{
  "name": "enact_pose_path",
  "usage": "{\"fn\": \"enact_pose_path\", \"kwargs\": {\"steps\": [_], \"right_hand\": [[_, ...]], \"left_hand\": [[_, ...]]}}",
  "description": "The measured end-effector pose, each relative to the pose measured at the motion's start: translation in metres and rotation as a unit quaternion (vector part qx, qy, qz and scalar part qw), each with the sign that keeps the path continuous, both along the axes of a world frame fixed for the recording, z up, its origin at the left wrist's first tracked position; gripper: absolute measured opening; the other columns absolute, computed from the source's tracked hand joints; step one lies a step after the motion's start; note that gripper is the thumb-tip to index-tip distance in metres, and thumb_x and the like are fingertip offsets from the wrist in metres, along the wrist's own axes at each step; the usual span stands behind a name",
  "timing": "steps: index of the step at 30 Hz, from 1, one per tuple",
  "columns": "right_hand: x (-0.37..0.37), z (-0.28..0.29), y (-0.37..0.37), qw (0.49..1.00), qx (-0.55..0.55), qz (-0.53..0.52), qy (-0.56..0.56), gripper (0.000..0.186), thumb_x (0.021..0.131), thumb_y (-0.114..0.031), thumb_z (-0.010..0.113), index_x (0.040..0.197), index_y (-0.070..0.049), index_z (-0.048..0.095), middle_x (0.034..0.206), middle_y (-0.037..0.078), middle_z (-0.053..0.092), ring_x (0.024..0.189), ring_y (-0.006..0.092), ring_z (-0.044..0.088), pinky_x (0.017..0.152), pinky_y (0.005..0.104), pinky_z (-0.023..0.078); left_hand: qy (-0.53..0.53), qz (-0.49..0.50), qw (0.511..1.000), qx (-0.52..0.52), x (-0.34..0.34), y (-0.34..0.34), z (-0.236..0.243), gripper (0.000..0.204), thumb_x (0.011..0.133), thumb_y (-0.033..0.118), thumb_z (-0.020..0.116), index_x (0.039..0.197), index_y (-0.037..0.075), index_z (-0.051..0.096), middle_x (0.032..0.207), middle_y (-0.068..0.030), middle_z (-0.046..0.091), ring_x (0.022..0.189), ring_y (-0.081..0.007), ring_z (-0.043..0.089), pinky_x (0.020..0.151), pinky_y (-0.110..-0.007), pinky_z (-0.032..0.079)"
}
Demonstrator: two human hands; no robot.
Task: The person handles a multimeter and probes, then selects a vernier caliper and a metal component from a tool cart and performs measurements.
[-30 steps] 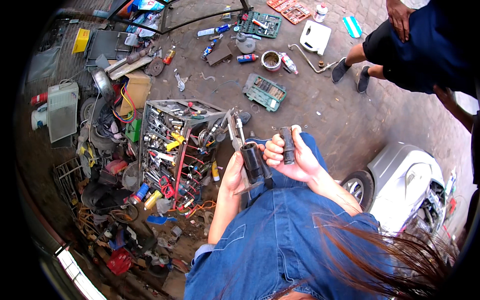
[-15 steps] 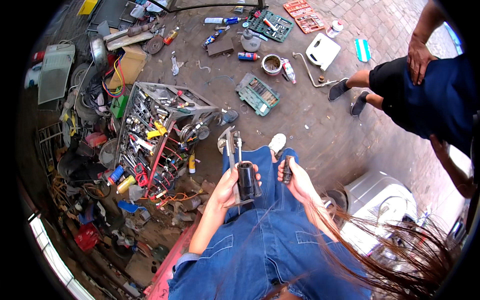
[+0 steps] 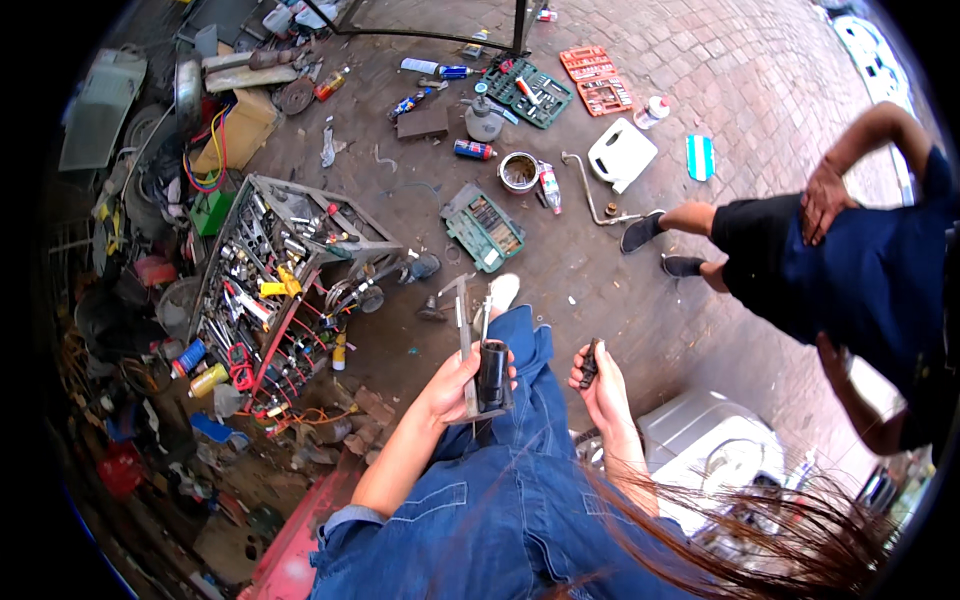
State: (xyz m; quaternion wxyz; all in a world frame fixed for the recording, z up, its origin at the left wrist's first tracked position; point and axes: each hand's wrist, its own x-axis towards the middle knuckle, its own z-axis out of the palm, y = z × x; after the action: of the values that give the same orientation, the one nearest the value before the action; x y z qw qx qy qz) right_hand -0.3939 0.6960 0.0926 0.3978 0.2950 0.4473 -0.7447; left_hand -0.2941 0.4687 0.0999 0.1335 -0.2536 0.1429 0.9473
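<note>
My left hand [image 3: 458, 385] grips a metal caliper [image 3: 463, 325] together with a black cylindrical part [image 3: 493, 375], held upright in front of my denim-clad legs, with a slim metal rod sticking up beside it. My right hand [image 3: 600, 385], a little to the right, is closed around a smaller dark cylindrical piece [image 3: 590, 362].
A metal cart [image 3: 345, 225] crammed with tools stands left. Open toolboxes [image 3: 485, 230], a can [image 3: 520, 172], a bent pipe [image 3: 585, 192] and bottles lie ahead. Another person [image 3: 850, 270] stands at right, near a silver car part [image 3: 700, 450]. Clutter fills the left side.
My right hand with the small piece has moved down and away from the left hand, opening a gap between them. The view has shifted; the other person appears lower in it.
</note>
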Motion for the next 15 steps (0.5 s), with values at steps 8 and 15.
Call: {"fn": "enact_pose_path", "kwargs": {"steps": [8,15], "right_hand": [[-0.075,0.002,-0.006,0.998,0.025,0.051,-0.001,0.016,0.097,-0.023,0.053,0.097,-0.008,0.051,0.081,0.002,0.052,0.065,0.0104,0.048,0.059,0.0253,0.041],[-0.169,0.011,-0.004,0.997,0.044,0.062,0.018,0.016,0.097,-0.023,0.052,0.097,-0.008,0.051,0.080,0.002,0.051,0.064,0.0110,0.047,0.056,0.0243,0.039]], "left_hand": [[0.016,0.001,1.000,0.007,-0.066,-0.003,-0.031,0.048,0.093,0.036,0.055,0.126,0.004,0.044,0.115,-0.0117,0.056,0.104,-0.0247,0.060,0.091,-0.043,0.051],[0.084,0.001,0.996,0.006,-0.172,0.005,-0.029,0.044,0.091,0.037,0.058,0.119,0.004,0.049,0.108,-0.0110,0.060,0.099,-0.0217,0.061,0.088,-0.038,0.052]]}}
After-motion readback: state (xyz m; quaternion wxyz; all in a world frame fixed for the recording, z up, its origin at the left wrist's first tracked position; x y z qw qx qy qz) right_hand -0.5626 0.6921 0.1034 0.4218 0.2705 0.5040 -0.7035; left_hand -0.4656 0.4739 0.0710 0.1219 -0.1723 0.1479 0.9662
